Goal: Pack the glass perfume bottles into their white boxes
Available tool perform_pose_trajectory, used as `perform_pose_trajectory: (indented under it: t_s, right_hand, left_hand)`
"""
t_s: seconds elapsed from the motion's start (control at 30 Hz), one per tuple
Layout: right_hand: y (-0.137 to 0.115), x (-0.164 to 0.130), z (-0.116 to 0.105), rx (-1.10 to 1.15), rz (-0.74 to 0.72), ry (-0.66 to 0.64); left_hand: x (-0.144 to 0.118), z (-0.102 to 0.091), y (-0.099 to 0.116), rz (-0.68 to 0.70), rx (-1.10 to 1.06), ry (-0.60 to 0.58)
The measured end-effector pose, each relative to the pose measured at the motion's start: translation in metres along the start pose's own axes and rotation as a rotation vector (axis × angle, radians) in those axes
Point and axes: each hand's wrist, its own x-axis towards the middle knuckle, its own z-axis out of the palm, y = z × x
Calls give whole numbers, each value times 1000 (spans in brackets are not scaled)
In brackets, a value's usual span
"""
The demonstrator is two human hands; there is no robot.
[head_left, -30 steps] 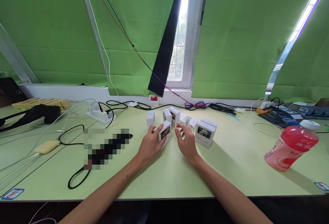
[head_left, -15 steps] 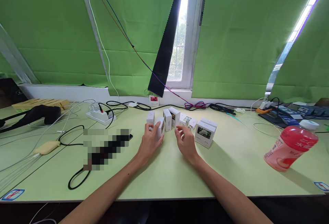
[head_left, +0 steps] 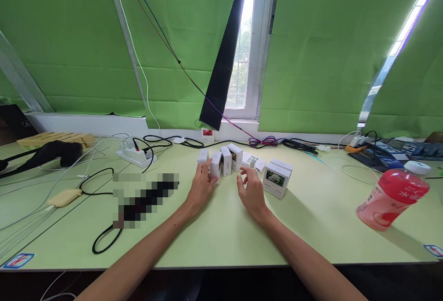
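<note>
My left hand [head_left: 200, 185] has its thumb and fingers around the near end of a small white box [head_left: 215, 162], which stands upright on the table. Left of it is another white box [head_left: 202, 156]; to its right stand a narrow white box [head_left: 226, 160] and one with a dark flower picture [head_left: 236, 157]. My right hand [head_left: 252, 188] hovers with loosely curled fingers, thumb and forefinger apart, nothing between them. Just right of it is a white box with a white flower picture [head_left: 276, 179], another box behind it. White cartons lying flat [head_left: 258, 162] are partly hidden behind my right hand.
A pink-labelled bottle [head_left: 391, 199] stands at the right. On the left are a white power strip [head_left: 134, 156], a black cable loop [head_left: 104, 248], a yellowish device [head_left: 64, 198] and a blurred-out patch. A small red-pictured box [head_left: 207, 135] leans at the back wall; cables [head_left: 301, 146] run along it.
The white box at my left hand has moved slightly back and now stands upright beside the narrow box. My left fingers have loosened around it. My right hand has barely moved.
</note>
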Motion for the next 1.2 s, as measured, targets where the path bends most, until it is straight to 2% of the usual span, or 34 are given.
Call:
perform_pose_trajectory:
  t_s: [0.1, 0.23, 0.33, 0.5, 0.67, 0.97, 1.2]
  right_hand:
    - [-2, 0, -2, -85, -10, 36]
    - [-7, 0, -5, -237, 50, 28]
    - [-11, 2, -8, -383, 113, -23]
    - [-19, 4, -13, -521, 229, -174]
    - [-22, 5, -16, -538, 304, -295]
    - [-19, 7, -18, -486, 403, -401]
    - [-18, 4, -17, -401, 325, -469]
  left_hand:
    - [1, 0, 0, -7, -15, -28]
    - [2, -2, 2, -40, -18, -68]
    - [1, -3, 5, -48, -37, -80]
    - [-1, -2, 7, 20, -20, -132]
    - [-1, -2, 11, 5, 20, -162]
    - [0, -7, 20, -28, 89, -238]
    - [-1, -8, 23, 14, 26, -204]
